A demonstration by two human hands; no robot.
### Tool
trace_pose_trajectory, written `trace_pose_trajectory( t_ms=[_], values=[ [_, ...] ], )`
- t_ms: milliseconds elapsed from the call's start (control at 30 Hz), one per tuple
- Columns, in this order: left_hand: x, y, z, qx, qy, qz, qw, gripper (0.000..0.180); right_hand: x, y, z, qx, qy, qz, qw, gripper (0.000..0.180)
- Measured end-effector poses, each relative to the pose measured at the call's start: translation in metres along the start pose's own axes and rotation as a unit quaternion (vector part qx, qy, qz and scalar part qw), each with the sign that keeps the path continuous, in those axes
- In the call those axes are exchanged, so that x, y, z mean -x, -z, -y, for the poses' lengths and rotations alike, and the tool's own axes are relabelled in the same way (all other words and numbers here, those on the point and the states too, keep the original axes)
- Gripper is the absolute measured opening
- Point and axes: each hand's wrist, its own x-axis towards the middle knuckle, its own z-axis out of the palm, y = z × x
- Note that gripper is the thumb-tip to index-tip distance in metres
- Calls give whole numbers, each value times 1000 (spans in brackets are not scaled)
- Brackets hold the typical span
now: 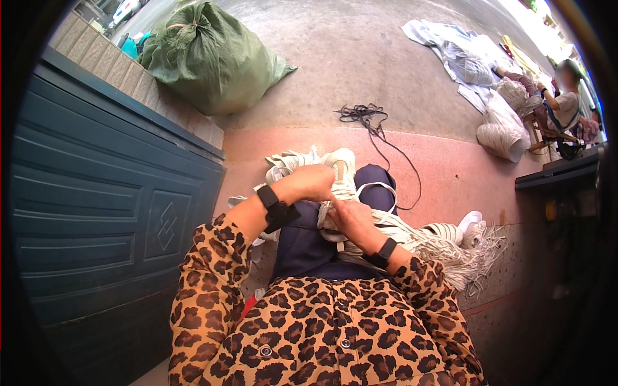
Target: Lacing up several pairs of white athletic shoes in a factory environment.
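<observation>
Over my lap, my left hand [314,183] and my right hand [351,222] meet with their fingers closed in a pinch. A cream shoelace [372,186] loops out from between them over my right knee. Just beyond the hands sits a white and beige sneaker [342,161], partly hidden by my left hand. Across my right thigh lies a thick bundle of cream laces [412,239], its loose ends fanning out to the right. My fingertips overlap, so the exact grip of each on the lace is partly hidden.
More pale shoes [288,165] are heaped at my left knee, and a white shoe [474,226] lies right. A tangled black cord [364,116] is on the floor ahead. A green sack [212,61] stands by the blue door [96,199]. A person [566,106] sits far right beside white sacks [503,132].
</observation>
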Motion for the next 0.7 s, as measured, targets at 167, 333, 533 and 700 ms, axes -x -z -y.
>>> trace_pose_trajectory(
  t_ms=[167,333,533,700],
  values=[
    [-9,10,8,214,87,99,968,19,-7,-6,0,72,48,-34,996,17],
    [7,-4,43,446,163,84,876,13,-9,1,4,132,78,55,987,9],
    [18,-24,52,559,167,63,810,6,-14,5,5,124,55,71,988,9],
    [15,-25,52,595,154,41,788,5,-11,-7,10,101,49,48,992,12]
  ],
)
